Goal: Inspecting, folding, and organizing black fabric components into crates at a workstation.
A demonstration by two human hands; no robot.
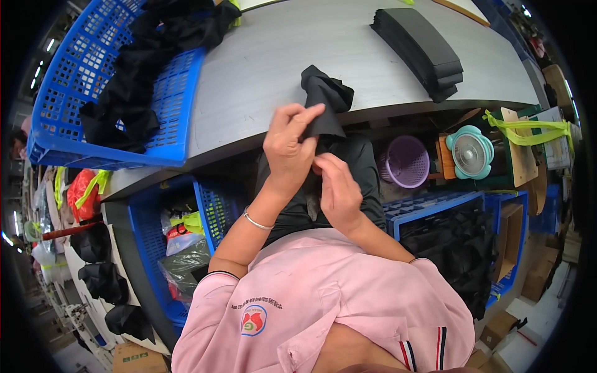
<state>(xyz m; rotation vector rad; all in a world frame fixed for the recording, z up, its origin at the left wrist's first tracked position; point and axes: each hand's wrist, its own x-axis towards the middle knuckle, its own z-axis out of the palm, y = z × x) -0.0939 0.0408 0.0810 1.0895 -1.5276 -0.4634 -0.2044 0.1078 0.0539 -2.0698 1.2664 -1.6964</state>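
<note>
A black fabric piece (328,102), folded and crumpled at its far end, hangs over the front edge of the grey table (249,81). My left hand (288,144), with a bracelet on its wrist, pinches this piece along its left side. Just below and to the right, my right hand (339,194) is closed, thumb and fingers drawn together near the fabric's lower end. What its fingertips grip is hidden against my dark trousers (357,161). Farther right on the table lies a neat stack of flat black fabric pieces (420,46).
At the left, a blue basket (177,99) holds black fabric pieces (127,81). Below it stands another blue crate (214,214) with bags. To the right are a purple basket (407,163), a teal fan (471,152) and a blue crate (429,208) full of black fabric.
</note>
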